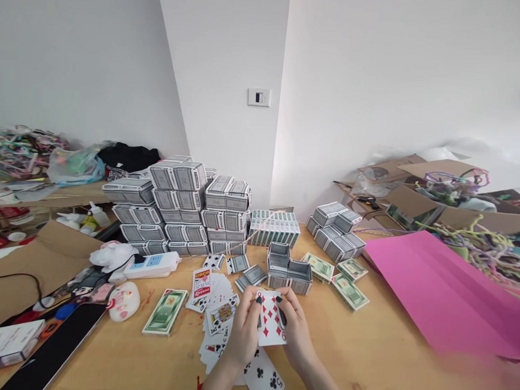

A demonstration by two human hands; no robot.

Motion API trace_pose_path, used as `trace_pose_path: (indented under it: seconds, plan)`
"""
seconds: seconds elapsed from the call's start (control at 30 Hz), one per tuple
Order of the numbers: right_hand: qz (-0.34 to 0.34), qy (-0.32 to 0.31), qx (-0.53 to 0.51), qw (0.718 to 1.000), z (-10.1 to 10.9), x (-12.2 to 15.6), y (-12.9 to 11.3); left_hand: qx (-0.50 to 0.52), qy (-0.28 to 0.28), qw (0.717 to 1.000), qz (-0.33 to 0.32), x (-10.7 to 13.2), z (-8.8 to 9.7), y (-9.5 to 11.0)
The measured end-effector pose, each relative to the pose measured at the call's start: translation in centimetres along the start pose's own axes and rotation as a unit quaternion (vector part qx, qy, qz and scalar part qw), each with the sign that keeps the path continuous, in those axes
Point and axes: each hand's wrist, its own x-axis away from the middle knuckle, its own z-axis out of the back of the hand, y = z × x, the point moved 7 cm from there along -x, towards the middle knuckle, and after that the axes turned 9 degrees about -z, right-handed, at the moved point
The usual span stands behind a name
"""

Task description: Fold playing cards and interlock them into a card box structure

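Both my hands meet low in the middle over the wooden table (pixel 390 361). My left hand (pixel 243 332) and my right hand (pixel 295 331) pinch the two sides of a playing card with red diamonds (pixel 270 322), held face up. Under my wrists lies a spread of loose playing cards (pixel 220 320), among them a club card (pixel 267 379). Just beyond my fingers stand small folded card boxes (pixel 289 268).
A tall stack of folded card blocks (pixel 177 208) rises at the back, a smaller pile (pixel 336 230) to the right. Green card packs (pixel 165 311) lie about. Pink paper (pixel 445 295) covers the right side. Cardboard, a power strip (pixel 151 266) and clutter fill the left.
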Motion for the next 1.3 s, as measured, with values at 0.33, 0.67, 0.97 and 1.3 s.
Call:
trace_pose_path:
  seconds: [0.33, 0.67, 0.97, 1.3]
  plan:
    - [-0.031, -0.026, -0.079, 0.996, -0.7, 0.1, 0.3, -0.058, 0.053, 0.995, -0.058, -0.3, 0.9, 0.8]
    - [-0.099, -0.082, -0.099, 0.987, -1.6, 0.3, 1.4, -0.118, 0.082, 0.983, -0.111, 0.0, 1.5, 2.0]
    - [-0.013, -0.032, 0.06, 0.998, -0.4, -0.4, 0.1, -0.131, 0.007, 0.986, -0.106, -0.2, 0.6, 2.9]
    - [0.11, 0.017, 0.216, 0.97, 0.1, -0.1, -1.2, -0.101, 0.001, 0.994, -0.033, -1.0, 0.4, 1.2]
